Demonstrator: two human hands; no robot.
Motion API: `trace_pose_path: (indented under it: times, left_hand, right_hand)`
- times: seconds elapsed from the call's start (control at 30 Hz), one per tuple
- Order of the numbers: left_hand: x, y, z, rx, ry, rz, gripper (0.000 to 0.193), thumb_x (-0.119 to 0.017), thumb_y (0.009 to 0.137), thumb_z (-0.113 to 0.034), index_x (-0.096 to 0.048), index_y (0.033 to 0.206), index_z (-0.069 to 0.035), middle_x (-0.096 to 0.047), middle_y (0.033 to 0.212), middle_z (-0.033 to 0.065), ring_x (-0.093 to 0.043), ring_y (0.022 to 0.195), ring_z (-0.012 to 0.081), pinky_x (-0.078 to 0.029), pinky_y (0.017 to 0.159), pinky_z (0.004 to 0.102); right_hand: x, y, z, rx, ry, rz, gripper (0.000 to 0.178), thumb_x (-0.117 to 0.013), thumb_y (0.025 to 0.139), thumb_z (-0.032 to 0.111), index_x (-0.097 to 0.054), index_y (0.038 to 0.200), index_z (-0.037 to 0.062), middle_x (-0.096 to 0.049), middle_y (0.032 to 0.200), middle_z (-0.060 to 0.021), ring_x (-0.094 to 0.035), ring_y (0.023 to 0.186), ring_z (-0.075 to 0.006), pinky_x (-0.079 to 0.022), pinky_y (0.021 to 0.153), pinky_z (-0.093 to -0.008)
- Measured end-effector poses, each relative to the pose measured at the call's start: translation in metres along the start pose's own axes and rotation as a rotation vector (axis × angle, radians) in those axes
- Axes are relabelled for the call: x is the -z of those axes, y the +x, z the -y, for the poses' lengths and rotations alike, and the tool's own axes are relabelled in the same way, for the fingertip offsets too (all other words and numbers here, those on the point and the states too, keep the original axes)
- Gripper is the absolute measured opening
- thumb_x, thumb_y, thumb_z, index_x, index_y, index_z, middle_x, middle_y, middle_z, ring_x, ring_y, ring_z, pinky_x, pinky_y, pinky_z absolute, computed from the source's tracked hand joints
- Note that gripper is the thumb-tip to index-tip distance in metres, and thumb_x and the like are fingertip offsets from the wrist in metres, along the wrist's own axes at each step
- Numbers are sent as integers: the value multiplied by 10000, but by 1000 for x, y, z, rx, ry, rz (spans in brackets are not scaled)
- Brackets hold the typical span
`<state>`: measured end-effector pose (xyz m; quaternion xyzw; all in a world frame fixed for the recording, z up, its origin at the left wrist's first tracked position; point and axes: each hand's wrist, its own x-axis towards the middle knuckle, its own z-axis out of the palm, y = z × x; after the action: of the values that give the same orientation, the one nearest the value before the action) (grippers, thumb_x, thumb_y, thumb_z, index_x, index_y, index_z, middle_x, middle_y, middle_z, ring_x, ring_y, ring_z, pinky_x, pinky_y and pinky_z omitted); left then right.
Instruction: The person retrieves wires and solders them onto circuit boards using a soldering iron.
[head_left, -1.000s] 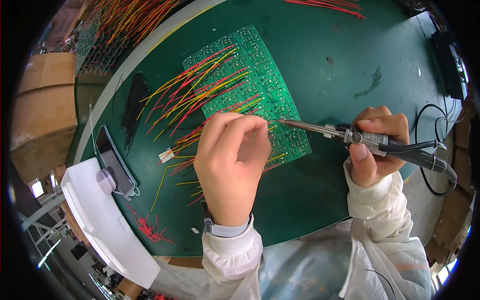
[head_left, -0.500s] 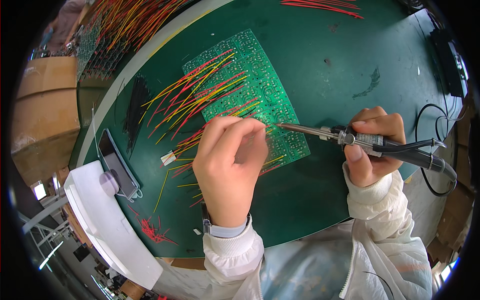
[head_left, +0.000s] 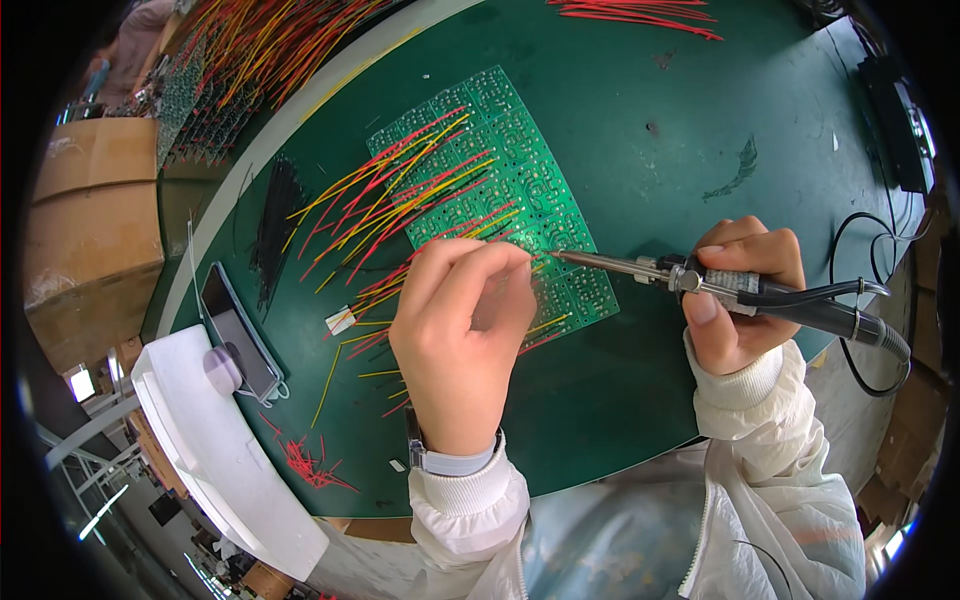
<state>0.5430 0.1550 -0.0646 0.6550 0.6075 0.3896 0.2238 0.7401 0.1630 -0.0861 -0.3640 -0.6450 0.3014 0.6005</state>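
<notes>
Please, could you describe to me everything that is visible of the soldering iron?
The soldering iron has a slim, silvery metal shaft narrowing to a tip, metal fittings behind it, and a black handle with a greyish printed section. A black tube or cable runs along the handle, fastened by a small ring. The right hand grips it, thumb below and fingers above. It slants across the picture, its tip pointing left over the green circuit board, near the left hand; whether the tip touches anything is unclear.
</notes>
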Motion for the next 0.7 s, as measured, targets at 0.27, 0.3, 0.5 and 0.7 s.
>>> trace_pose_path:
  times: [0.27, 0.3, 0.5, 0.7]
  left_hand:
    - [0, -1, 0, 6, 12, -3, 142, -665, 718, 83, -624, 828, 2, -576, 786, 40, -536, 640, 107, -444, 589, 233]
    - [0, -1, 0, 5, 12, -4, 143, -665, 717, 85, -623, 827, 2, -575, 786, 40, -536, 640, 108, -444, 589, 233]
    - [0, -1, 0, 3, 23, 4, 175, -669, 690, 88, -620, 826, -11, -569, 794, 51, -562, 662, 159, -463, 585, 267]
    - [-1, 0, -1, 9, 31, 0, 147, -664, 711, 87, -621, 823, 1, -572, 783, 41, -532, 642, 110, -443, 594, 235]
  right_hand:
    - [-1, -2, -2, 6, 20, -10, 296, -708, 686, 51, -500, 875, -43, -571, 683, -118, -497, 516, -100, -402, 464, -217]
    - [-2, -1, -2, 8, 22, -9, 293, -708, 680, 47, -503, 868, -43, -571, 682, -118, -500, 519, -102, -404, 465, -218]
    - [0, 0, -1, 17, 8, 7, 289, -711, 661, 44, -511, 850, -47, -574, 676, -116, -515, 526, -115, -412, 468, -226]
    - [1, 1, -2, 30, -12, 11, 296, -721, 645, 42, -519, 843, -44, -578, 668, -111, -524, 523, -125, -415, 469, -235]
